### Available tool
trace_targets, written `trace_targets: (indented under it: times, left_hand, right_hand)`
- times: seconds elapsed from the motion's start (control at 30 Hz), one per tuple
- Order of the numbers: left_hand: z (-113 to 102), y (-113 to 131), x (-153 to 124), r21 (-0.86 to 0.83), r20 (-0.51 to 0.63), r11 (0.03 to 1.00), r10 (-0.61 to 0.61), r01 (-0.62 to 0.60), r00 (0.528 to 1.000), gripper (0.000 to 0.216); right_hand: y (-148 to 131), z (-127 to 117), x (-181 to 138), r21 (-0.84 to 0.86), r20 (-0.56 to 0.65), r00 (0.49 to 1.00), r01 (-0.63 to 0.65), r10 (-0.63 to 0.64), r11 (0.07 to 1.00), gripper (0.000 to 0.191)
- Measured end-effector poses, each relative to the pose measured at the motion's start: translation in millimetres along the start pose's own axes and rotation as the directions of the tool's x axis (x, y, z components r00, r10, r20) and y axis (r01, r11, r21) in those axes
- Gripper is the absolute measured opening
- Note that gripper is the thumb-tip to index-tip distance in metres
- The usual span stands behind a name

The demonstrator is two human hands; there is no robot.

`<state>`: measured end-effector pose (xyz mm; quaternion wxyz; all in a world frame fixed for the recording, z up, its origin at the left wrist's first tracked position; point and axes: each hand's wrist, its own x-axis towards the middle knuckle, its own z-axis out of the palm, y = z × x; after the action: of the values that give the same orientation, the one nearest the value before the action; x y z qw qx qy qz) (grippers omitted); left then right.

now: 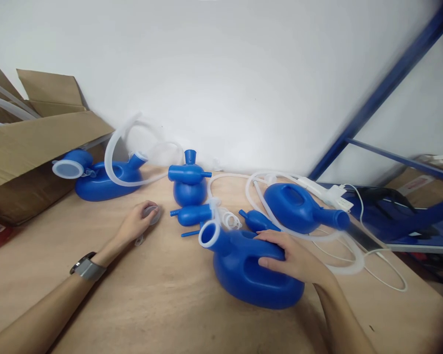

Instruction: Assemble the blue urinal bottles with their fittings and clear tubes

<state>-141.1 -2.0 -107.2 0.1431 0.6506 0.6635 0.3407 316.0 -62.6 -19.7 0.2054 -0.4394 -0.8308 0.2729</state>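
A blue plastic urinal bottle (239, 275) lies on the table in front of me, its white-rimmed mouth pointing up and left. My right hand (280, 250) grips its handle, fingers over the top and thumb at the handle opening. Left of the bottle, my left hand (142, 216) is closed on a translucent cap (154, 215) just at the tabletop. A small clear ring (139, 240) shows below that palm; whether it joins the cap is hidden. Between the hands lie a blue nozzle piece (194, 215) and several clear rings (232, 221).
Another urinal bottle (109, 184) with a capped mouthpiece stands by an open cardboard box (40, 137). More blue parts (189, 191) sit near the wall. At right lie a third bottle (291, 211), looped clear tubing (251, 189) and a white power strip (328, 194). A blue metal frame (384, 93) rises behind.
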Motion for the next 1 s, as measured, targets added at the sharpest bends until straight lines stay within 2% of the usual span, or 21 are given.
trace_targets:
  times: [0.17,0.37,0.47,0.53,0.63,0.73,0.83,0.9,1.0]
  left_hand:
    - [0,-14,7,0.082,-0.025,0.997,0.009,-0.007,1.0,0.044]
    - [0,-26,10,0.121,-0.069,0.993,-0.006,0.014,0.998,0.042]
    - [1,-26,11,0.103,-0.063,0.995,0.004,0.002,0.998,0.04]
    - [2,-25,11,0.087,-0.074,0.996,0.01,-0.004,0.997,0.04]
    - [2,-22,11,0.058,-0.111,0.998,0.022,-0.016,0.994,0.042]
    - [-1,-16,10,0.031,-0.157,0.999,0.048,-0.044,0.986,0.042]
    - [-5,-6,7,0.015,-0.2,0.995,0.102,-0.101,0.974,0.038]
    - [-8,2,3,0.007,-0.229,0.988,0.154,-0.156,0.961,0.036]
    - [-11,16,-4,-0.004,-0.263,0.966,0.249,-0.259,0.932,0.03]
  right_hand:
    - [9,-11,-1,0.03,0.032,0.998,-0.052,0.051,0.998,0.07]
    - [0,-20,21,0.061,0.103,0.994,-0.039,0.032,0.997,0.073]
    - [-8,-20,53,0.069,0.157,0.986,-0.063,0.052,0.996,0.072]
    - [-12,-18,84,-0.028,0.214,0.974,-0.064,0.069,0.998,0.064]
    - [-14,-5,135,-0.204,0.299,0.954,0.044,0.02,0.978,0.06]
    - [-16,15,170,-0.249,0.265,0.963,0.12,-0.052,0.961,0.05]
    - [-18,25,185,-0.25,0.209,0.974,0.144,-0.092,0.957,0.026]
    - [-17,21,186,-0.251,0.158,0.982,0.142,-0.104,0.958,0.015]
    - [-13,-2,181,-0.237,0.019,0.994,0.11,-0.109,0.965,0.02]
